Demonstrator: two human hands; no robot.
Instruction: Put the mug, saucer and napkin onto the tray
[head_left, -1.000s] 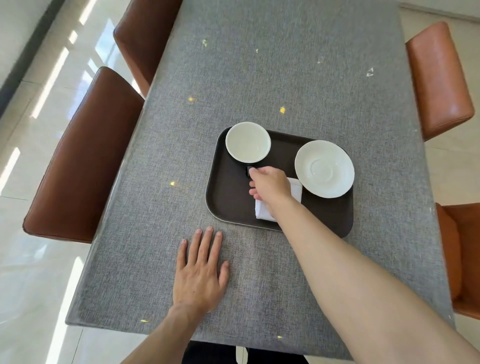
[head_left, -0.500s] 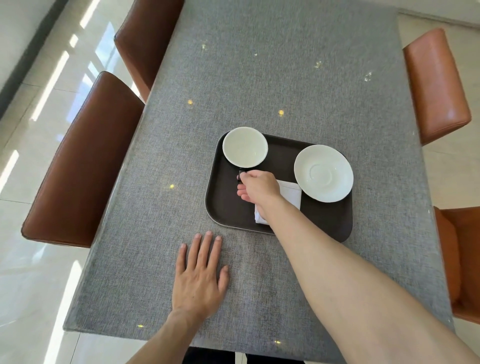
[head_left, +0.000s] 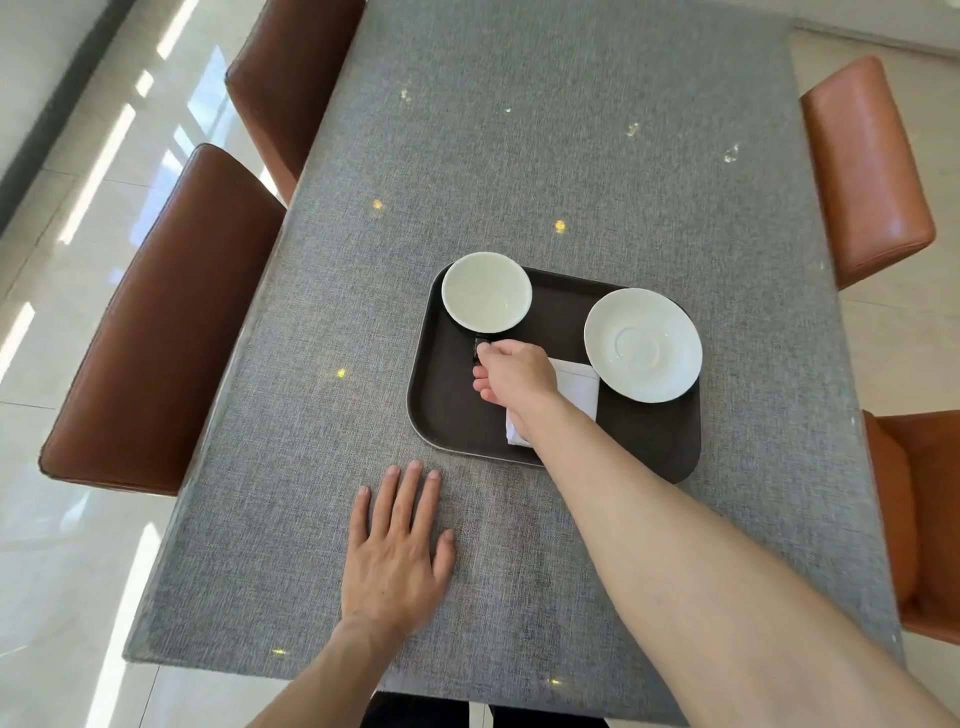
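A white mug (head_left: 487, 291) with a dark handle stands at the far left corner of a dark tray (head_left: 447, 410). Its handle points back toward the right hand (head_left: 514, 375), whose fingers (head_left: 485, 351) pinch it closed. Just right of that hand, on the tray, lie a folded white napkin (head_left: 577, 387) and a white saucer (head_left: 643, 344). The left hand (head_left: 396, 551) rests flat and open on the grey tabletop (head_left: 571, 156), nearer the viewer.
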